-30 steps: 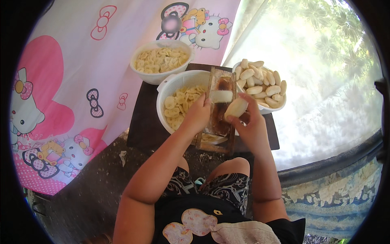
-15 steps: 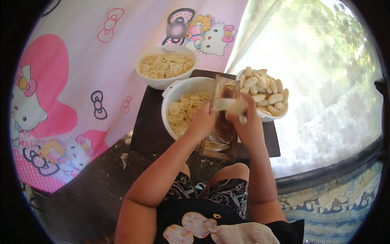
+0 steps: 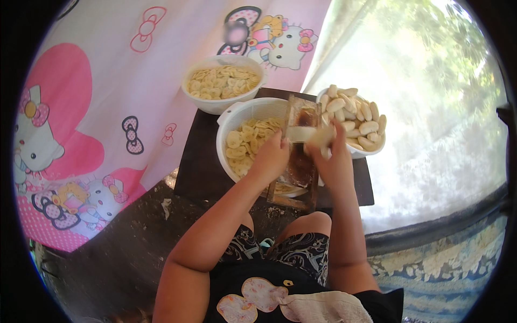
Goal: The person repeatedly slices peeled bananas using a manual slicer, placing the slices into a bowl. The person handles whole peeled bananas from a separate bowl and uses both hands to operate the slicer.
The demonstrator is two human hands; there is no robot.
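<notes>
One pale banana (image 3: 322, 138), fingertip-tight in right grip (image 3: 335, 161), wooden slicer (image 3: 298, 170) in left grip (image 3: 272, 156)

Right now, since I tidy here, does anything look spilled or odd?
A pale scrap lies on the dark floor by the near left corner of the table, like litter. The wooden slicer shows dark brown stains.

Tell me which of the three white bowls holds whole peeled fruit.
The rightmost bowl: its fruit is uncut, while the middle bowl and far-left bowl hold slices.
</notes>
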